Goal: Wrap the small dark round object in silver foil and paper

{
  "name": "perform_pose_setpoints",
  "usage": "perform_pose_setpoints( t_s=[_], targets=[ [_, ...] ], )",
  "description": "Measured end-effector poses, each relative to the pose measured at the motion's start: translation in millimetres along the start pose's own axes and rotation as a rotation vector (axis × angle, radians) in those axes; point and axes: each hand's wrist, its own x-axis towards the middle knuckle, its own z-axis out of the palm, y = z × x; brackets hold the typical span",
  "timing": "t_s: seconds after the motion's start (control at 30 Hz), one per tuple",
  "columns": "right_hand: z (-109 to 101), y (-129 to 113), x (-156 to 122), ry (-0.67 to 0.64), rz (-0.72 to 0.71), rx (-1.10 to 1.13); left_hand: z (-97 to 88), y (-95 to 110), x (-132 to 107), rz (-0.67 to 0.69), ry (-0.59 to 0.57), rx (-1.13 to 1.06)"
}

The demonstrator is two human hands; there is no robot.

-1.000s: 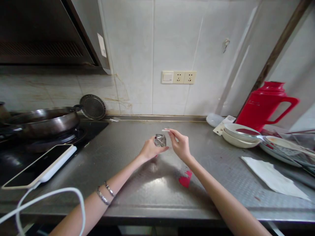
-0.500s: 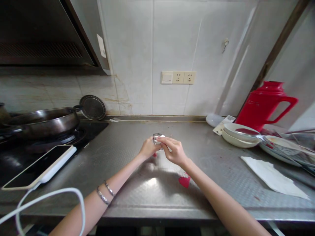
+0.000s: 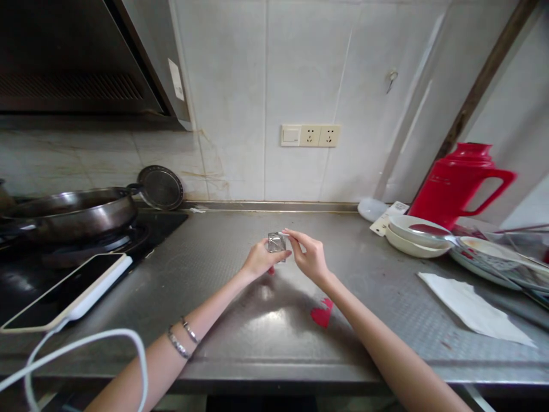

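Observation:
Above the middle of the counter, my left hand [image 3: 257, 258] is closed round a small silvery, see-through square object [image 3: 277, 242], held by its edges with the face towards me. Its exact kind is hard to make out. At its right edge, my right hand [image 3: 309, 254] has thumb and forefinger drawn close together, and a tiny white bit shows at the fingertips, too small to name. Below the hands lies a red jagged paper-like piece [image 3: 321, 313] on the steel counter [image 3: 240, 349]. A smaller red bit [image 3: 271, 270] shows just under my left hand.
To the left are a pan [image 3: 77, 214] on the black stove and a phone [image 3: 64, 292] with a white cable [image 3: 86, 339]. On the right stand a red thermos jug [image 3: 454, 186], stacked bowls [image 3: 418, 243], plates and a white napkin [image 3: 472, 306].
My right hand has drawn slightly away to the right from the square object. More of that object's face now shows in my left hand, which has barely moved.

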Motion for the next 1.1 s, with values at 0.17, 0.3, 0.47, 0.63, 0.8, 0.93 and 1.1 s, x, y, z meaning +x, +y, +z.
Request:
perform_pose_setpoints(
  t_s=[0.17,0.3,0.47,0.63,0.8,0.93,1.1],
  targets=[
    [2,3,-8,-0.075,-0.123,0.023,-4.7,-3,5,0.021,0.003,-0.029],
    [2,-5,-7,-0.060,-0.118,0.064,-7.8,-6,9,0.017,0.000,-0.032],
    [3,3,1,0.095,0.265,0.122,-4.1,-5,6,0.015,0.018,-0.033],
    [11,17,3,0.009,0.534,0.409,-0.4,-2,-1,0.121,0.007,-0.033],
    [9,7,4,-0.178,0.730,0.622,-1.0,-2,0,0.152,0.024,-0.011],
    [3,0,5,-0.282,0.761,0.761,-2.4,-4,2,0.181,0.040,0.026],
    [2,-1,5,-0.278,0.729,0.789,-4.0,-2,1,0.216,0.040,0.074]
  ],
)
